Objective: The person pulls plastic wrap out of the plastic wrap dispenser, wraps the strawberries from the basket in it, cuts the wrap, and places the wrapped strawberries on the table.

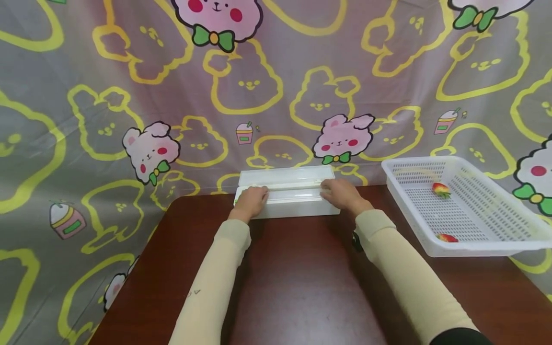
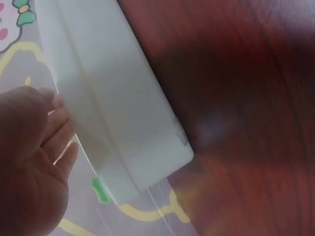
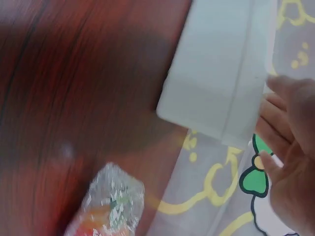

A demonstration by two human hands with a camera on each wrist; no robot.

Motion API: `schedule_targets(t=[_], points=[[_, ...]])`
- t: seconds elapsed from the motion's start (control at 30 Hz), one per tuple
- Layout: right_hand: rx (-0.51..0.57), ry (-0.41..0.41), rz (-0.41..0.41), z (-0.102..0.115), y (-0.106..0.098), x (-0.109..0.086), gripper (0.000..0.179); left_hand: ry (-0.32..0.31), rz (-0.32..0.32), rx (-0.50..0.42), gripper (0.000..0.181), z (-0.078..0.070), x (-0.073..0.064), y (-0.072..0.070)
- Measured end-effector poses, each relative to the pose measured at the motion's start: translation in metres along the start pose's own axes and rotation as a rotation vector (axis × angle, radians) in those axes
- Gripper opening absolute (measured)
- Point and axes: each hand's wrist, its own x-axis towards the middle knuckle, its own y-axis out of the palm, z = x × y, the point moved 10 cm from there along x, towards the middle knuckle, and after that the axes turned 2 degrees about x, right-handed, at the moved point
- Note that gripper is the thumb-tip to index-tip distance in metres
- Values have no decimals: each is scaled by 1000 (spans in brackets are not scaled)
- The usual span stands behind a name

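A long white cling film box (image 1: 297, 209) lies crosswise at the back of the table, its lid (image 1: 286, 175) raised behind. My left hand (image 1: 250, 203) is at the box's left end and my right hand (image 1: 342, 194) at its right end. Between them, over the opening, runs a pale strip that looks like cling film (image 1: 293, 185); my fingertips pinch its two ends. In the left wrist view, the thumb and fingers (image 2: 61, 118) bend at the box's edge. The right fingers (image 3: 275, 123) do likewise in the right wrist view. The film itself is hard to make out.
A white plastic basket (image 1: 478, 247) stands at the right with strawberries (image 1: 441, 189) inside. Something red and green wrapped in clear film (image 3: 110, 206) lies near the right hand. A patterned curtain (image 1: 276, 96) hangs behind the dark red table (image 1: 297, 287).
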Motion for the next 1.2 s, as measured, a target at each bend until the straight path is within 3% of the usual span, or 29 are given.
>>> schedule_targets(t=[0.1, 0.2, 0.3, 0.5, 0.67, 0.87, 1.07, 1.2], points=[[-154, -78, -34, 8, 0, 6, 12, 2, 15, 18, 22, 2, 4, -2], [-327, -174, -22, 20, 5, 11, 13, 13, 30, 69, 23, 2, 8, -1], [-420, -227, 12, 26, 11, 13, 13, 53, 11, 151, 20, -3, 8, -1], [-420, -210, 32, 22, 6, 18, 9, 100, -53, 283, 10, -11, 7, -11], [-442, -200, 69, 20, 5, 19, 11, 72, -3, 294, 5, -4, 8, -8], [-550, -225, 75, 29, 4, 17, 14, 8, 64, 323, 17, 6, 8, -5], [-597, -223, 84, 25, 4, 15, 11, 50, 22, 406, 19, 5, 6, -12], [-606, -252, 39, 29, -5, 10, 6, 62, 10, 387, 18, 8, 6, -14]])
